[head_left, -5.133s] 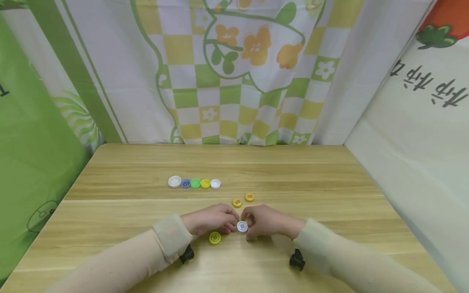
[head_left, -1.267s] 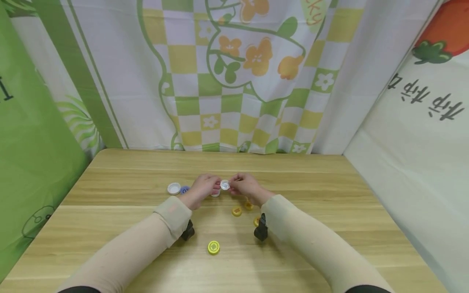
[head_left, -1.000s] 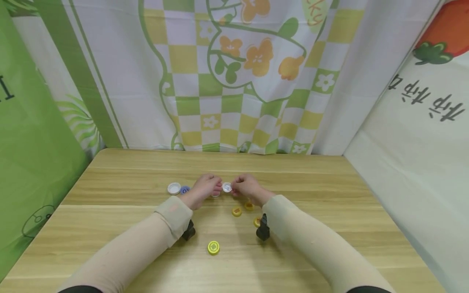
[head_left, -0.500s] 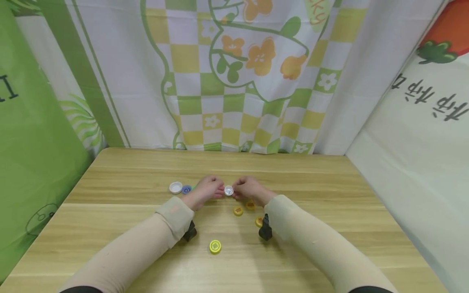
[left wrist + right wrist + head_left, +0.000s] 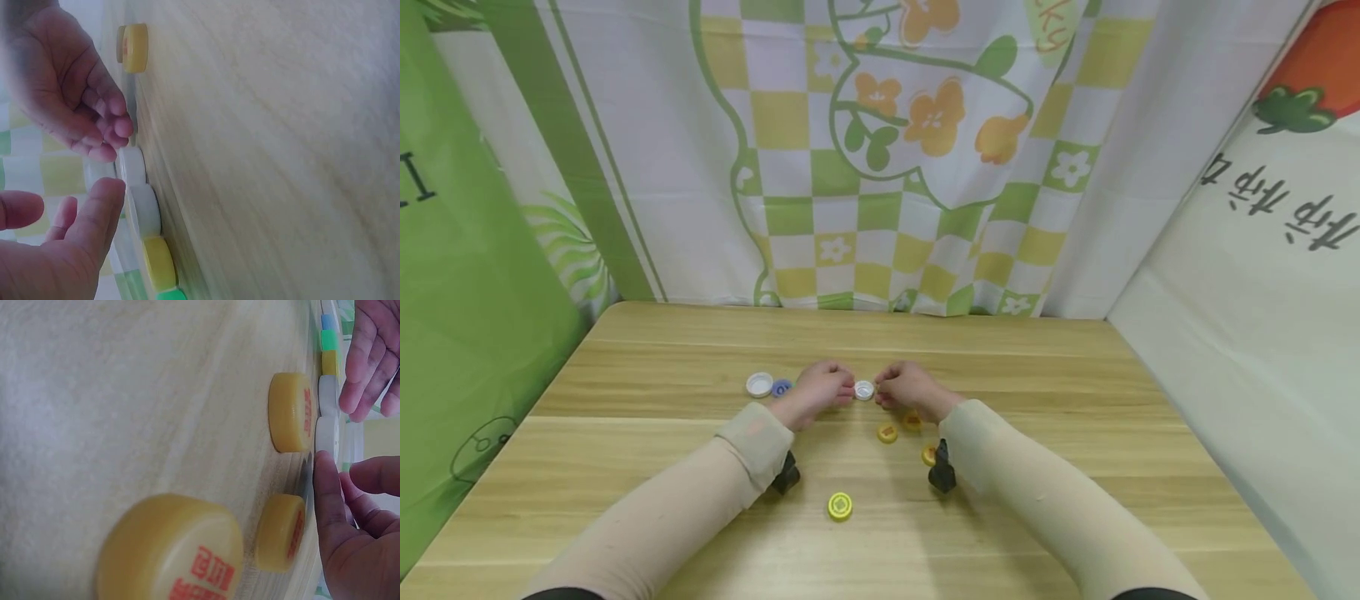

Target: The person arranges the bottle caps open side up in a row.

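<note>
A white bottle cap [image 5: 864, 390] lies hollow side up on the table, between both hands. In the right wrist view it adjoins another white cap [image 5: 327, 394] in a row. My right hand [image 5: 910, 387] has a fingertip [image 5: 325, 464] against its side, thumb apart, pinching nothing. My left hand [image 5: 822, 387] is held over the row, fingers loosely extended and holding nothing. In the left wrist view a yellow cap [image 5: 160, 262] and a green cap [image 5: 172, 294] continue the row. A blue cap [image 5: 782, 388] and a larger white cap [image 5: 760, 384] show at its left end.
Yellow caps with red print [image 5: 887, 432] lie near the right hand and wrist; one is partly behind the black wrist camera [image 5: 942, 477]. A brighter yellow cap [image 5: 840, 506] sits nearer the front. A patterned curtain [image 5: 880, 208] hangs behind the wooden table [image 5: 1037, 358].
The right hand brought the white cap from nearer the front to the row's right end, lowered it from a tilt to flat and loosened its pinch. The left hand moved up over the row.
</note>
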`<state>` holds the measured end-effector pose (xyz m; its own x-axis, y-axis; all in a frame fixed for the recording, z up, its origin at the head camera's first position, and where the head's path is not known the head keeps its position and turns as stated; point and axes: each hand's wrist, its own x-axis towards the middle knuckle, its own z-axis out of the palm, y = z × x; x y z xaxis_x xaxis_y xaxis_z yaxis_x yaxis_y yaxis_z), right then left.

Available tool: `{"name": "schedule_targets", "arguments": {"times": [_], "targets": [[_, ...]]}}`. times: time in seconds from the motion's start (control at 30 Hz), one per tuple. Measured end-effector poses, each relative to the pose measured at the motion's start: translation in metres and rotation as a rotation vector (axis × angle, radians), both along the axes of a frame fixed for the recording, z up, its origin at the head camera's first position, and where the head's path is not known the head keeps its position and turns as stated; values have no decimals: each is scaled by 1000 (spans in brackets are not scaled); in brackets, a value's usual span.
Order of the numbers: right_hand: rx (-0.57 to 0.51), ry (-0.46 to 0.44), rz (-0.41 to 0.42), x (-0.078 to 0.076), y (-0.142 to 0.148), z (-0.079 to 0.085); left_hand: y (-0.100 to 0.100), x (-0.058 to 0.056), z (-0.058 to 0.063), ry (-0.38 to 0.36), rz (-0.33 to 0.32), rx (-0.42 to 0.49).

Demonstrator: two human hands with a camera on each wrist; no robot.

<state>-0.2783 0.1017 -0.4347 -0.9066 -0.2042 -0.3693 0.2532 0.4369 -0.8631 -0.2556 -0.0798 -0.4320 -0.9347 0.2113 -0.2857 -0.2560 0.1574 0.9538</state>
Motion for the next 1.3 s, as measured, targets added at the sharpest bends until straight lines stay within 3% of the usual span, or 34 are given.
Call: {"name": "schedule_targets", "arguments": {"times": [0.4, 0.6, 0.8, 0.93, 1.03, 1.17, 1.3], "targets": [[1, 7, 23, -1, 1, 0, -6, -1, -4, 1, 26, 7], [-4, 6, 44, 1, 2, 1, -11, 4, -5, 19, 28, 17], [-16, 5, 36, 5, 7, 5, -30, 13, -4, 46, 0, 37], [-6, 18, 61, 10, 10, 10, -45, 21, -2, 43, -45, 24], [12, 34, 106, 15, 9, 15, -53, 27, -2, 17, -115, 6], [26, 49, 187, 25, 5, 20, -56, 38, -3, -17, -197, -16], [37, 57, 273, 39, 0, 22, -54, 49, -1, -24, -238, -14]]}}
